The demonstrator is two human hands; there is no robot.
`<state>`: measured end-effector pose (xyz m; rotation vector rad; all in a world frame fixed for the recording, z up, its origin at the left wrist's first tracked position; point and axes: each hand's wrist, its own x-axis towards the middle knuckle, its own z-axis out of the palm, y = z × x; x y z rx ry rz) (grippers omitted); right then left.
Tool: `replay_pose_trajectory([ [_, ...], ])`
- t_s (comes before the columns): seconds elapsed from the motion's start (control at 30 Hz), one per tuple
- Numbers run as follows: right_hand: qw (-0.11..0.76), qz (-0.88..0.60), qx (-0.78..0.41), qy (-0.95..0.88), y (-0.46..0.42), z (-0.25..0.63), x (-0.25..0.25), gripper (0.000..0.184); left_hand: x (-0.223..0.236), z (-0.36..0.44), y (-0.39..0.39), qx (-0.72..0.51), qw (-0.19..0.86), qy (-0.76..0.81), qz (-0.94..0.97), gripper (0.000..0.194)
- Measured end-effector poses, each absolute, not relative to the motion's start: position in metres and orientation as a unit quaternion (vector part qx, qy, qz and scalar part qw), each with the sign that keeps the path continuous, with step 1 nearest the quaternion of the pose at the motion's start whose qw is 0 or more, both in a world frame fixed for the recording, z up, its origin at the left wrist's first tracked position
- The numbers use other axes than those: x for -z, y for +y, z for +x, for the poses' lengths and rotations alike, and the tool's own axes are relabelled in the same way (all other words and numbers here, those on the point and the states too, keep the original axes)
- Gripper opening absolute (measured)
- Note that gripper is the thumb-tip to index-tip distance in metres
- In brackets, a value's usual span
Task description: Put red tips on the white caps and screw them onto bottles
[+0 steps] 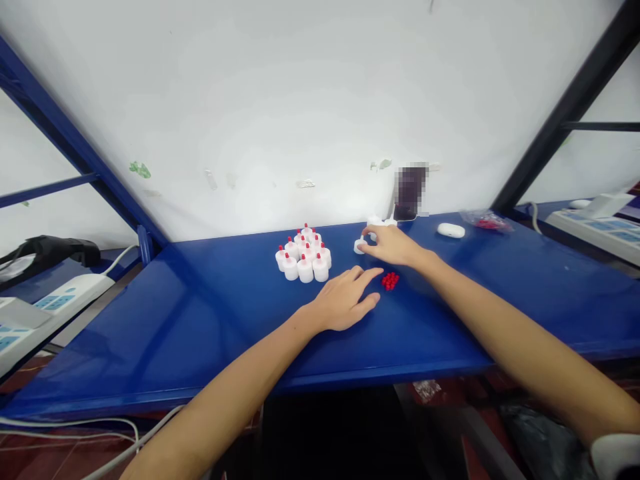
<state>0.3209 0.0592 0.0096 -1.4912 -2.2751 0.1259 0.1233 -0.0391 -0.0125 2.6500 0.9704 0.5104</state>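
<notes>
My right hand (pixel 390 244) has its thumb and forefinger closed around a small white squeeze bottle (pixel 359 247) with no red cap on it. Behind those fingers stand a few more white bottles (pixel 374 220), partly hidden by the hand. My left hand (pixel 345 300) is over the table with thumb and fingers apart and nothing between them. Just right of its fingertips lies a small heap of red caps (pixel 390 281). To the left, several white bottles with red caps (pixel 305 269) stand upright in a close group.
The blue table (pixel 215 320) runs back to a white wall. A phone-like dark, blurred object (pixel 411 193) leans there. Further right are a white oval case (pixel 451 231) and a clear plastic bag (pixel 486 221) with red contents. Blue metal posts (pixel 85 140) frame the sides.
</notes>
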Motion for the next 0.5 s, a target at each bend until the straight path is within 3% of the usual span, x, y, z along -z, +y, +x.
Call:
replay_pose_trajectory([
  [0.1, 0.194, -0.529, -0.049, -0.825, 0.063, 0.316, -0.002, 0.047, 0.017, 0.128, -0.037, -0.154, 0.104, 0.336, 0.923, 0.048],
  [0.5, 0.184, -0.518, 0.005, -0.836, 0.066, 0.319, 0.008, 0.039, 0.017, 0.125, -0.036, -0.172, 0.103, 0.325, 0.924, 0.036],
])
